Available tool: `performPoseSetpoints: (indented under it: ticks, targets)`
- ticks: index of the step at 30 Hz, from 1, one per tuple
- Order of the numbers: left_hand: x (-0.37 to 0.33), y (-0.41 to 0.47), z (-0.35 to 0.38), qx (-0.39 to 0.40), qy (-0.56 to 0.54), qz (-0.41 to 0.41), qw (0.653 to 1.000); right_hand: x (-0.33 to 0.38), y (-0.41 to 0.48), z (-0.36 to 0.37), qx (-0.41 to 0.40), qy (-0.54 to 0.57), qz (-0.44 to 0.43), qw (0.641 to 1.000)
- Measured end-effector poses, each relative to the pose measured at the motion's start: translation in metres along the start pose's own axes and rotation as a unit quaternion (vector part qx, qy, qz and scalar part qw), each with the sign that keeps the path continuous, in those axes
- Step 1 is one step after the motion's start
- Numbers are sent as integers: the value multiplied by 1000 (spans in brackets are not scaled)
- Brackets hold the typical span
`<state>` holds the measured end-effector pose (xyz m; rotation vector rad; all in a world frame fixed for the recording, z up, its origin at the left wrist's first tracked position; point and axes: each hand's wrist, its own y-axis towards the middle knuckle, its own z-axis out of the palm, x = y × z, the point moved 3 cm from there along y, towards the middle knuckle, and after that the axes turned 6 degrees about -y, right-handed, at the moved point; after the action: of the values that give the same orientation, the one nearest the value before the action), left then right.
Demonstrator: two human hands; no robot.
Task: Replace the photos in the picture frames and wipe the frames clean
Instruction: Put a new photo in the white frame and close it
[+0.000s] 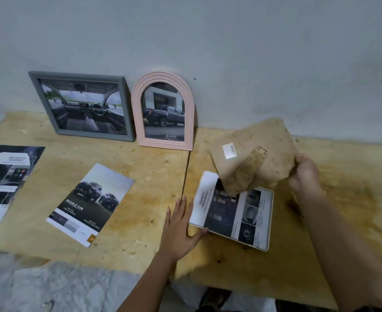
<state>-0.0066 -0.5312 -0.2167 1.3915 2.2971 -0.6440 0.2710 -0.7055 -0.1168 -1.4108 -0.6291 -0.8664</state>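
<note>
White frame (pixel 233 212) lies flat on the desk (pixel 140 167), right in front of me, long axis running from near-left to far-right. My left hand (pixel 181 224) is nearer: fingers (pixel 199 233) spread open, thumb touching the frame's near-left corner, pinning it. Right hand (pixel 305 174) is closed on the tan cloth (pixel 253 154), held just above the frame's far end, w/ the cloth's low corner hanging to the glass. Next, I reckon: cloth straight down & toward me, wiping along the long axis.

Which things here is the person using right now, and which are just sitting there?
Using now:
- brown backing board in right hand
- white frame, steadied by left hand

Just sitting:
- grey frame
- pink arched frame
- Double Cab leaflet
- leaflet at left edge
</note>
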Motion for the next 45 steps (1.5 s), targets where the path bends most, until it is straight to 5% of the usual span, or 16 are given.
performPoseSetpoints:
  ticks: [8, 15, 23, 28, 30, 33, 35, 40, 45]
  targets:
    - [-11, 1, 5, 7, 15, 29, 999, -21, -2, -76, -159, 107, 98, 977]
    - [-14, -2, 9, 3, 1, 24, 1000, -19, -3, -77, -184, -152, 53, 970]
    - [-6, -11, 8, -16, -20, 5, 1000, -28, -4, -61, -168, -320, -1, 933]
    - [-2, -14, 8, -29, -45, -1, 999, -51, -10, -43, -108, -487, -167, 850]
    - [-2, -14, 8, -31, -50, -2, 998, -62, -18, -34, -24, -510, -259, 820]
    - [-1, -13, 10, -31, -52, -4, 998, -83, -30, -18, 186, -627, -301, 694]
    - [0, -13, 11, -29, -50, -8, 998, -95, -32, -18, 244, -692, -286, 616]
    - [1, -12, 11, -28, -50, -8, 998, -113, -27, -28, 236, -737, -288, 564]
    - [4, -12, 13, -30, -39, -8, 999, -113, -25, -23, 226, -727, -305, 573]
